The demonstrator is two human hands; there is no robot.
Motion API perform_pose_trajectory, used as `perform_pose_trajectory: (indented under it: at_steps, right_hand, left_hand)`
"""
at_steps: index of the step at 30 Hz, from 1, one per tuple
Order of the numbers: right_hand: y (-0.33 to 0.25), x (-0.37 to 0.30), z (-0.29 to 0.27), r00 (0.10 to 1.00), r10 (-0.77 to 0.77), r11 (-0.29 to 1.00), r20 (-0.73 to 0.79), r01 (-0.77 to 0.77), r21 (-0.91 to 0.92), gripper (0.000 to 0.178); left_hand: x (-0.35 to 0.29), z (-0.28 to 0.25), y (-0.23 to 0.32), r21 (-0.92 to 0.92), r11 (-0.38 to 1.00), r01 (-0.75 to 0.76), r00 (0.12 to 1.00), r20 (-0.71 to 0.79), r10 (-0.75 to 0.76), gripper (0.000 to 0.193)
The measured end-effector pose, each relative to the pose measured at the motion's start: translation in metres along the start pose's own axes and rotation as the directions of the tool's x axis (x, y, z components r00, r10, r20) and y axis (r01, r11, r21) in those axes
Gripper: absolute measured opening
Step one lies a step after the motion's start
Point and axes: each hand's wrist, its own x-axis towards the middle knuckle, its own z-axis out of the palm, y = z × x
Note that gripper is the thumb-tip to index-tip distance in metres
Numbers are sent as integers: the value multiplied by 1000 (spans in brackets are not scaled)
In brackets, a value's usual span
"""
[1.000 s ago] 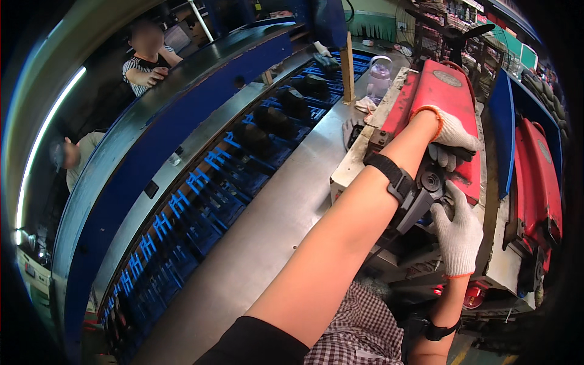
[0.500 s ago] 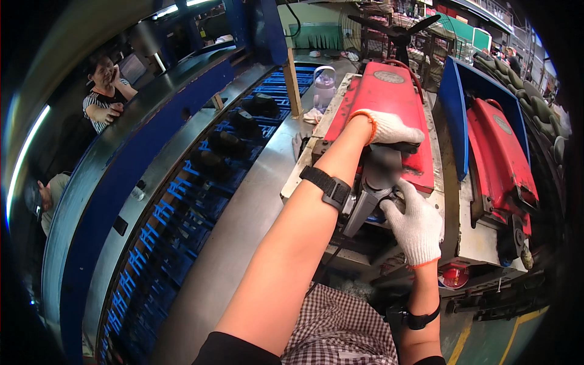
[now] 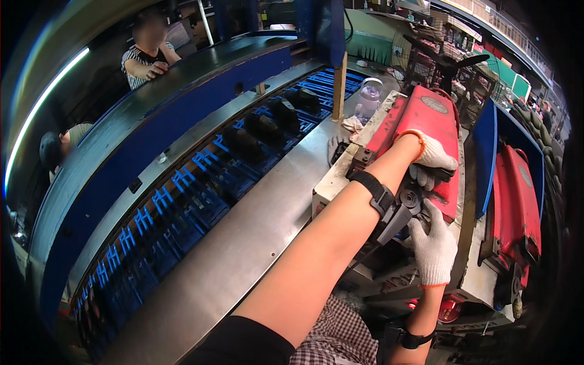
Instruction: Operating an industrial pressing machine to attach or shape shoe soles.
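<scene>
Head view: a factory line seen from above, told from the far left across to the grip.
Far left of the grip: a person in a striped top (image 3: pixel 146 61) behind the long blue conveyor housing (image 3: pixel 152 128).
Conveyor: dark shoe pieces (image 3: pixel 261 128) ride on blue plastic racks (image 3: pixel 182 194), well apart from both hands.
Beside the forearm: a bare steel table strip (image 3: pixel 243 255) runs just left of it.
Left hand (image 3: pixel 433 159): in a white knit glove, fingers curled over the edge of the red metal press machine (image 3: pixel 426 134) — closed on it.
Right hand (image 3: pixel 433 246): white-gloved, just below the left, fingertips touching the grey metal mechanism (image 3: pixel 406 204) under the red housing; whether it grips, I cannot tell.
Right of the grip: a second red machine (image 3: pixel 517 207) behind a blue panel (image 3: pixel 486 152).
</scene>
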Motion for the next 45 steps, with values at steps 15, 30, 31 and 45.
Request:
perform_pose_trajectory:
  at_steps: [15, 30, 31, 45]
  right_hand:
    - [6, -2, 4, 999, 10, 1000, -34, -10, 11, 55]
    - [13, 1, 4, 999, -16, 997, -44, 19, 80, 53]
    - [12, 3, 7, 999, -9, 996, -44, 13, 87, 53]
    - [34, 19, -12, 974, -46, 871, -223, 148, 468, 76]
  left_hand:
    - [-36, 38, -36, 391, 794, -466, -175, -920, 351, 37]
    - [-48, 44, -50, 615, 773, -159, 281, -722, 632, 22]
    - [-38, 61, -47, 757, 653, -23, 365, -601, 711, 27]
    - [-5, 32, 7, 674, 732, 100, 924, -336, 183, 71]
